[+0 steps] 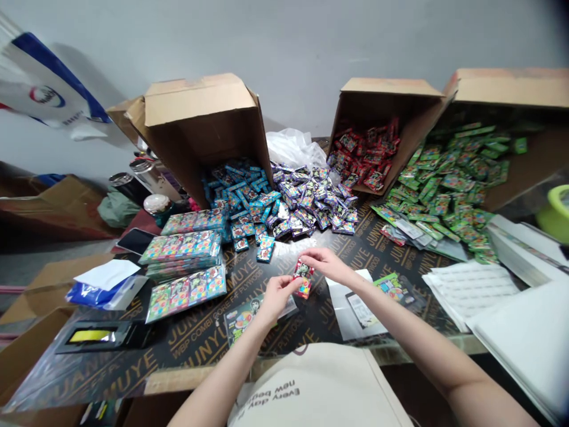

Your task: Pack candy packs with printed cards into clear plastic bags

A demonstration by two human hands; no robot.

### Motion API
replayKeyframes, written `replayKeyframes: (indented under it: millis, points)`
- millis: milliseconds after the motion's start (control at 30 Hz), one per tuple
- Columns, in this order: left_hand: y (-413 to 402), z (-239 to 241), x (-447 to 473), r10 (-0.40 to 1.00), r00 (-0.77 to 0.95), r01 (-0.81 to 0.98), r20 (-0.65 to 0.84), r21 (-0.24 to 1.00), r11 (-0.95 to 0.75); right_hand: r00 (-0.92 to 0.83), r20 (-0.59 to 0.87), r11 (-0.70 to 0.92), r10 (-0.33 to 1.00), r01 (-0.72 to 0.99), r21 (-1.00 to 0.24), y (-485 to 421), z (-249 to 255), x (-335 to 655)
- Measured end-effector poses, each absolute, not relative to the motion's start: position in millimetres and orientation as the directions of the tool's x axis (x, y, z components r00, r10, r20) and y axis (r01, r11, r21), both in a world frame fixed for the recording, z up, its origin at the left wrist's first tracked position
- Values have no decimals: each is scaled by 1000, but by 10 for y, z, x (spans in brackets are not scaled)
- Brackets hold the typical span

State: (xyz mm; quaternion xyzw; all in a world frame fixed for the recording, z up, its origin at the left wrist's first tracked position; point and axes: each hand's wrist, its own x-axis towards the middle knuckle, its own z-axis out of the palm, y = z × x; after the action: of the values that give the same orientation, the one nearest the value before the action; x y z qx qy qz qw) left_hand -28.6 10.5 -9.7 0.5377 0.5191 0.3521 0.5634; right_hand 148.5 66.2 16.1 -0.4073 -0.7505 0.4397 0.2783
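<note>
We have one small red packet [304, 286] between our two hands, above the dark table [195, 332]. Our left hand [276, 298] pinches its lower left side. Our right hand [326, 264] pinches its top. Blue packets [249, 204] and purple packets [311, 198] lie heaped just past it.

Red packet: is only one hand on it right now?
No, the left hand holds the red packet from the side while the right hand has its fingers at the top end.
</note>
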Motion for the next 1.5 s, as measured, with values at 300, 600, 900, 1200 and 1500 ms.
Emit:
replayKeyframes:
  millis: [300, 600, 900, 1200, 1500]
  points:
    - [-18, -120, -449, 976, 188, 342, -107, 939, 37, -419, 343, 537, 841, 568, -624, 226, 56, 1511]
    - [-204, -285, -653, 937, 348, 780, 13, 552, -297, -531, 280, 590, 800, 610, -529, 200, -112, 1738]
    - [-49, -198, -426, 857, 495, 617, 142, 637, -462, -606, 203, 588, 769, 546, -597, 81, -5, 1947]
    - [62, -325, -93, 893, 412, 616, 182, 666, -421, -476, 274, 536, 836, 603, -591, -165, -121, 2063]
    - [184, -730, -448, 871, 487, 763, 63, 455, -459, 453, 123, -450, 883, 891, -59, 1233, 31, 4166]
